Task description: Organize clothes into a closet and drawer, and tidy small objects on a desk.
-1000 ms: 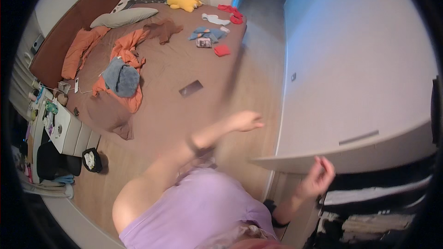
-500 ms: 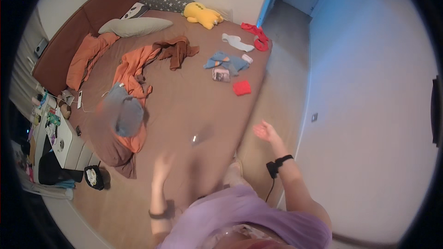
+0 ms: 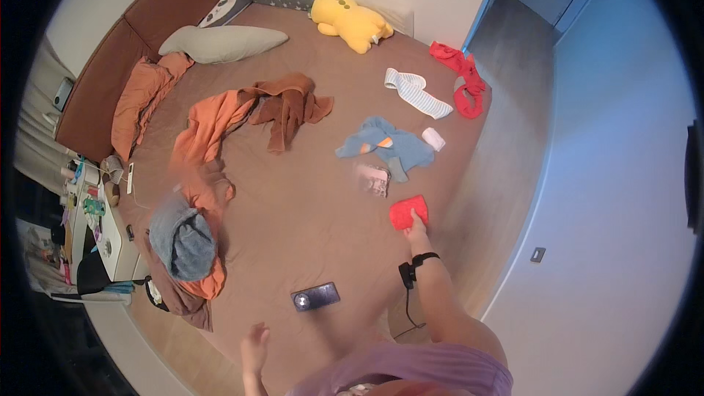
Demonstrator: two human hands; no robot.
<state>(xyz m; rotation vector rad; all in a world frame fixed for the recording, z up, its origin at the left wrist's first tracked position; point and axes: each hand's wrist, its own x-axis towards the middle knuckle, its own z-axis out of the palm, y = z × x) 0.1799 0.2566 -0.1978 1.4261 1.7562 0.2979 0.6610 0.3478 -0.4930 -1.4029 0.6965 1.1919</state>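
Note:
At the bed's right edge, my right hand (image 3: pixel 416 226) grips the near edge of a small red folded cloth (image 3: pixel 405 213), thumb on top and the other fingers mostly hidden. My left hand (image 3: pixel 255 345) hovers low over the near edge of the bed, fingers loosely apart and nothing in it. Just beyond the red cloth is a small pink patterned folded cloth (image 3: pixel 376 180). Past that are a blue garment (image 3: pixel 400 147) spread out, a small pale pink roll (image 3: pixel 433 138), a striped white garment (image 3: pixel 419 93) and a crumpled red garment (image 3: pixel 467 81).
A dark phone (image 3: pixel 315 297) lies on the brown bed sheet (image 3: pixel 293 227). Orange bedding (image 3: pixel 196 128), a brown cloth (image 3: pixel 293 106) and a grey-blue towel (image 3: pixel 183 242) are heaped leftward. A yellow plush toy (image 3: pixel 348 22) sits at the back; a wall (image 3: pixel 609 213) stands at right.
My right hand has gone from empty beside the bed to gripping the red folded cloth. My left hand stays empty near the bed's near edge. The view has shifted nearer the clothes.

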